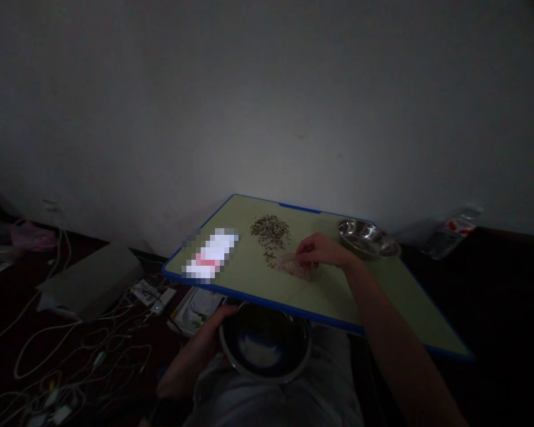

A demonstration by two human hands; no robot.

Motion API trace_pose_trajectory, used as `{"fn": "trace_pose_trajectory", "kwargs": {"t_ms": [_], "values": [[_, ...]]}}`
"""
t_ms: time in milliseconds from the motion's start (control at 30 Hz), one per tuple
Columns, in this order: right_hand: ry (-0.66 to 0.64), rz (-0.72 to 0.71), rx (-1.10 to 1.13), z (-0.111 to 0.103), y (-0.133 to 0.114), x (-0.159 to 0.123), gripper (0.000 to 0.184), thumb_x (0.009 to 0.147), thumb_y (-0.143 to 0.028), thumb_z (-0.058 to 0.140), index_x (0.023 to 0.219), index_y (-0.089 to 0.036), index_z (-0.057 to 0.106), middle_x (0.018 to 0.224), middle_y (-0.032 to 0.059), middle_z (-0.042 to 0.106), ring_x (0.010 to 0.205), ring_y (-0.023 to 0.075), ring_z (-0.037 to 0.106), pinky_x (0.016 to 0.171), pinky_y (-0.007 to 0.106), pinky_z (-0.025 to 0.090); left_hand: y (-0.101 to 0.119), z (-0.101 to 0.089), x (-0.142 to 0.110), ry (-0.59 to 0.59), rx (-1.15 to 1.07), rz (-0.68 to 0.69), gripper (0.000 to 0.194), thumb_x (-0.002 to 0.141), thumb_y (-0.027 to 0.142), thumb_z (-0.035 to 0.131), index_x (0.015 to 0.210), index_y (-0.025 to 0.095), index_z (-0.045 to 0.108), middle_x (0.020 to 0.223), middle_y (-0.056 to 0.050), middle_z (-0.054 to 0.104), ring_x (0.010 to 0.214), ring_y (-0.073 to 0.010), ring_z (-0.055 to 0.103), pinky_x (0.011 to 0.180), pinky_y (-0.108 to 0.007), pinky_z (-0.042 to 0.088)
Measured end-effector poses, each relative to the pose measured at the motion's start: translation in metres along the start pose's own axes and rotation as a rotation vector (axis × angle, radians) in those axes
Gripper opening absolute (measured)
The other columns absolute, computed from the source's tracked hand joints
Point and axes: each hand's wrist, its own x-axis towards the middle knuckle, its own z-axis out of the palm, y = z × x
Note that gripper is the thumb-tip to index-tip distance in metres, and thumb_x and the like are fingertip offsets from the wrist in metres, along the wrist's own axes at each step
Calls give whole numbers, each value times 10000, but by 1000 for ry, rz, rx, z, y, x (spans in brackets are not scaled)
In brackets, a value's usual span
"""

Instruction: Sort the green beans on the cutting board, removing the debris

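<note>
On the pale green table [338, 296] with a blue edge lies a scattered pile of small dark and light grains or seeds [270, 229]. Just to the front right of it, my right hand [318, 250] is closed, its fingers pinching a see-through pinkish piece of plastic [289, 268] that rests low at the tabletop; dim light hides its exact kind. Below the table's front edge my left hand [218, 327] grips the left rim of a metal bowl [264, 350] at my lap. The bowl's inside is dark, with a bright reflection.
A shiny metal basin [368, 238] stands at the table's back right. A blurred-out bright phone-like rectangle [211, 255] lies at left. Tangled cables [98, 356] and a box [95, 279] are on the floor at left. A plastic bottle [454, 233] leans by the wall.
</note>
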Motion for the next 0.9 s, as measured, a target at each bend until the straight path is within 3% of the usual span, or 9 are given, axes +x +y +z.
{"fn": "trace_pose_trajectory", "kwargs": {"t_ms": [167, 367, 533, 900], "values": [[-8, -6, 1, 1, -1, 0, 161, 672, -268, 605, 683, -112, 643, 553, 30, 632, 483, 107, 570, 444, 198, 450, 2, 0, -2, -3, 20, -27, 250, 704, 409, 584, 652, 175, 653, 464, 33, 620, 421, -118, 512, 531, -243, 419], [-18, -15, 4, 5, -3, 1, 170, 672, -271, 603, 697, -109, 649, 561, 28, 632, 478, 100, 566, 453, 194, 458, 2, 0, -1, 32, 3, 54, 177, 686, 341, 601, 722, 182, 671, 571, 28, 684, 591, -150, 615, 574, -230, 434], [-16, -36, 24, 10, -3, 4, 173, 672, -283, 600, 684, -119, 652, 556, 25, 631, 474, 105, 567, 460, 204, 463, -1, -3, 4, 5, 30, 3, 249, 695, 393, 584, 623, 166, 655, 454, 32, 623, 443, -120, 542, 551, -234, 425], [91, -126, -49, 26, -4, 13, 189, 689, -268, 573, 736, -114, 671, 560, 21, 637, 472, 106, 561, 444, 188, 425, 4, 4, -3, 46, -14, -27, 229, 658, 388, 620, 647, 164, 668, 510, 20, 672, 518, -144, 600, 506, -225, 417]]}}
